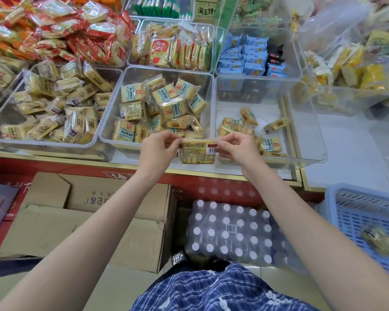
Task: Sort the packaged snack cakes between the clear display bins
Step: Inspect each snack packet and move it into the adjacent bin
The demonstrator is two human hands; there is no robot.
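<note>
Room is showing in the clear plastic bin on the right (305,122), its white floor lying bare behind a few yellow snack-cake packets (247,129). The middle clear bin (112,122) is sitting heaped with packets, its wall standing between the two.

The counter (234,172) had a gold metal edge and a red front. Below it, on the pale tiled floor (112,290), a brown cardboard box (81,223) stood beside a wrapped pack of bottles (231,234) with white caps. A blue plastic basket (366,223) was at the right. The light was bright and even.
</note>
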